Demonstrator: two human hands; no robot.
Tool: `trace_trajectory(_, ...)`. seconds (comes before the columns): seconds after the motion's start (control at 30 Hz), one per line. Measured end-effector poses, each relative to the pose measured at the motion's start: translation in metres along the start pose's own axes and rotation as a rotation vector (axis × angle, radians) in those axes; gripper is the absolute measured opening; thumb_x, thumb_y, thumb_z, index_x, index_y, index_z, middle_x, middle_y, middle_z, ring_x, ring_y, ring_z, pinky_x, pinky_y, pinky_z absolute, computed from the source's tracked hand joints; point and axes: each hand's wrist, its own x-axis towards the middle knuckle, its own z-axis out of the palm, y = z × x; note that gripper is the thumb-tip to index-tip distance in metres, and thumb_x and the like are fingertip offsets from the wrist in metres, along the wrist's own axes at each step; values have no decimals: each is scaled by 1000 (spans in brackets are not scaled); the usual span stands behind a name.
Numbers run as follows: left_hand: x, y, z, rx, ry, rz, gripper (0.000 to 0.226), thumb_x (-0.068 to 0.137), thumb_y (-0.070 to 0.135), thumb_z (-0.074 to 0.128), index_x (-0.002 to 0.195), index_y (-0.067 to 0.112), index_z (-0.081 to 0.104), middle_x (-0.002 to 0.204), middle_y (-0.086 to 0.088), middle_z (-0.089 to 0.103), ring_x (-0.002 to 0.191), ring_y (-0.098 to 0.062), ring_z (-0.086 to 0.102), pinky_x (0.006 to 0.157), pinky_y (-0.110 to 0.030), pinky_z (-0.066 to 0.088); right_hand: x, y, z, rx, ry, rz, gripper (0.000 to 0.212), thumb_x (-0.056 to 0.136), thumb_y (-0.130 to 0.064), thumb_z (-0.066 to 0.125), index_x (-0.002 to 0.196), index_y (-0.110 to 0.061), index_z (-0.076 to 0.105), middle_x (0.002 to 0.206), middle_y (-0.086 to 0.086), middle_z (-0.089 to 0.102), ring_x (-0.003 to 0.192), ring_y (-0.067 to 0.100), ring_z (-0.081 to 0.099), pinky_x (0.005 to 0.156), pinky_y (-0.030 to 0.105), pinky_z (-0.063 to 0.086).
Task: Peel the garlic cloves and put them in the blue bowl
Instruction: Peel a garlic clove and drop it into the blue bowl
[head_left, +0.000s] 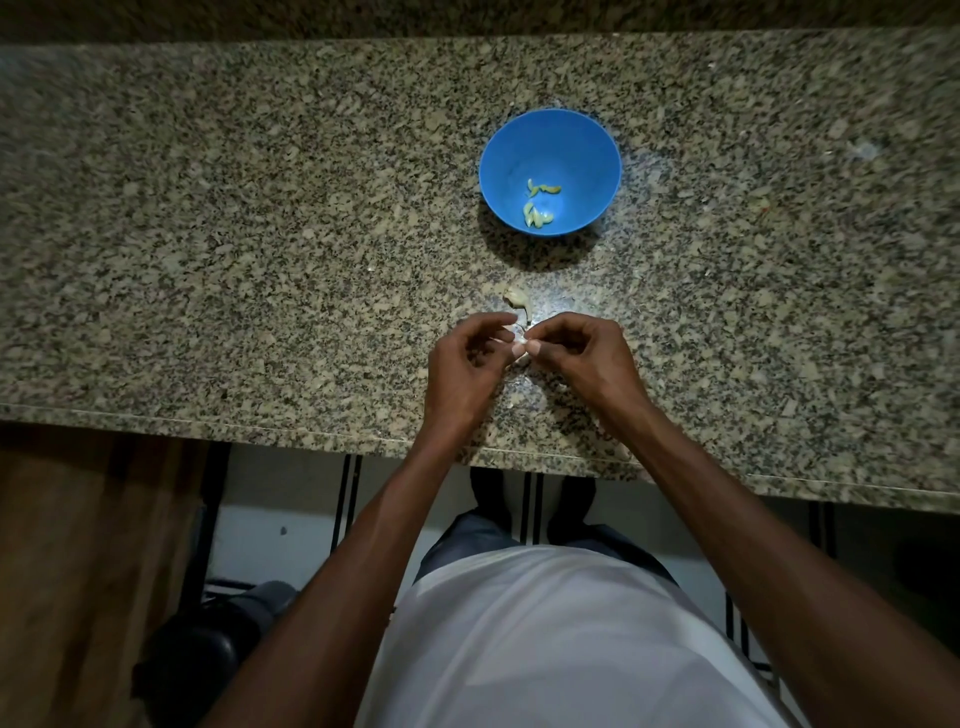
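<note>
A blue bowl (498, 156) stands on the granite counter, with several pale yellow peeled garlic cloves (537, 215) lying in its bottom. Below it, near the counter's front edge, my left hand (467, 364) and my right hand (582, 353) meet over a small white garlic clove (519, 345). Both hands pinch this clove between thumb and fingertips, and the fingers hide most of it. Just beyond the fingertips lies a bit of garlic, skin or clove (517, 300), on the counter.
The speckled granite counter (260, 234) stretches wide on both sides of the bowl. Its front edge (311, 431) runs just under my wrists. A dark wall band lines the back. Below the edge are a wooden panel at left and tiled floor.
</note>
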Motion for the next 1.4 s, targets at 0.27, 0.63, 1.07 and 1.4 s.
trace_trajectory(0.27,-3,-4,2,-74,-65,-46,13,91,16,81,103,10,81,97,2,80,95,-11,76,87,-30,62,-1,6,-8,-58,2,32,15,84,-17,89,96,-14,79,94,2,80,93,19,78,90,48,64)
trace_trajectory(0.63,9,-17,3,134,89,-93,14,87,4,80,95,15,82,87,4,78,77,-4,73,65,-12,56,3,4,-50,-95,89,97,15,87,-1,82,96,-13,81,98,2,80,89,16,79,83,37,64)
trace_trajectory(1.07,11,-26,4,329,77,23,16,93,10,75,107,15,80,97,4,77,86,-4,72,80,-34,65,63,-19,-74,-482,238,-87,25,84,1,69,103,-11,82,98,5,79,86,14,73,83,31,61)
trace_trajectory(1.4,16,-20,5,480,74,197,29,100,8,61,127,13,68,123,2,57,113,-15,59,100,-31,56,43,-10,-52,-805,3,-426,14,92,4,66,101,6,76,102,22,71,89,32,68,79,46,60)
